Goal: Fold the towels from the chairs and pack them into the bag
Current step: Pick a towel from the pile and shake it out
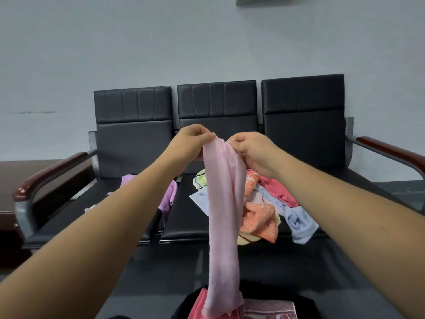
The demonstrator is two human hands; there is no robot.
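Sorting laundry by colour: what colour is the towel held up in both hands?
Plain pale pink. The held towel shows best in the head view.

Pale pink towel, lilac towel, orange speckled towel — black chairs, light blue towel.

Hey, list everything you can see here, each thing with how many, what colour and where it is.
Chairs: three, black, joined in a row against the wall.
Armrests: two, dark red-brown, at the row's ends.
Pale pink towel: one, held up, hanging down over the bag.
Purple towel: one, on the left seat.
Towel pile: orange patterned, light blue, red and yellow-green pieces, exact count unclear, on the middle seat, spilling rightward.
Bag: one, black, bottom centre, open.
Towels in bag: at least two, coral pink and a dusky patterned one.
Left hand: fingers pinching the pink towel's top edge.
Right hand: pinching the same edge beside it.
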